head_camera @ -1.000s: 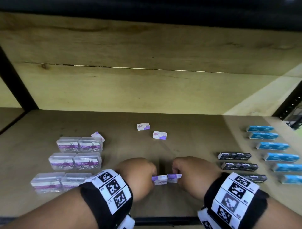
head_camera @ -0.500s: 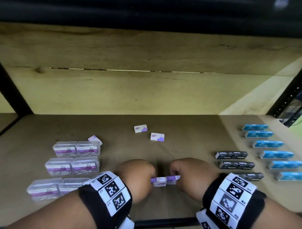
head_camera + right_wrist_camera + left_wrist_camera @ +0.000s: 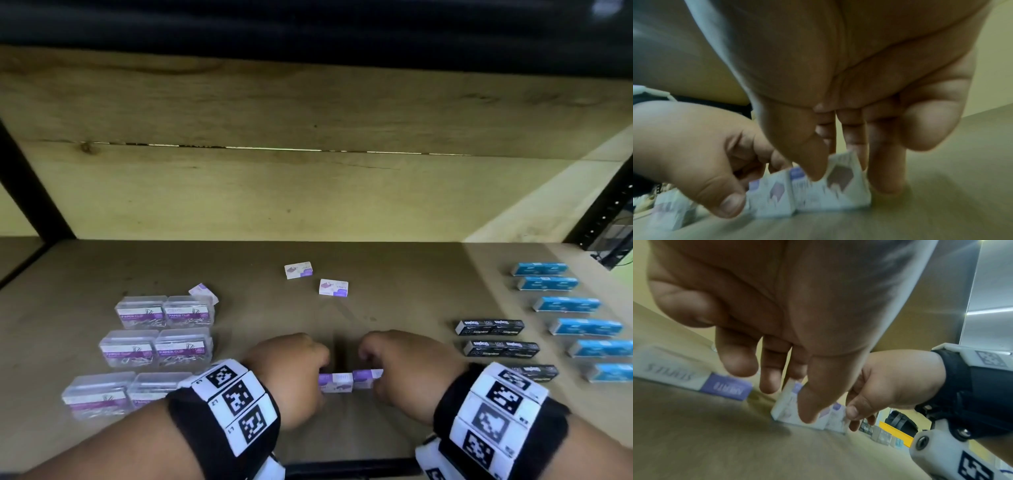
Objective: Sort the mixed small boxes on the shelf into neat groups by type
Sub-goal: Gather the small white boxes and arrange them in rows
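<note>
Two small white-and-purple staples boxes stand side by side, touching, near the shelf's front edge. My left hand [image 3: 310, 371] pinches the left box [image 3: 335, 382] between thumb and fingers; the left wrist view shows that box [image 3: 786, 402] under the thumb. My right hand [image 3: 382, 373] pinches the right box [image 3: 367, 378], thumb in front and fingers behind, as seen on the right box [image 3: 840, 190] in the right wrist view. Two more white-and-purple boxes [image 3: 298, 270] [image 3: 333, 287] lie loose mid-shelf. A third [image 3: 203, 293] leans behind the clear cases.
Several clear paper clip cases [image 3: 156, 346] sit in paired rows at the left. Three black staples boxes [image 3: 489, 327] form a column at the right, with a column of several blue boxes [image 3: 567, 304] beyond. A wooden back wall and black posts bound the shelf [image 3: 394, 294].
Both hands keep the two boxes together at the same spot. Only the head view has shifted slightly.
</note>
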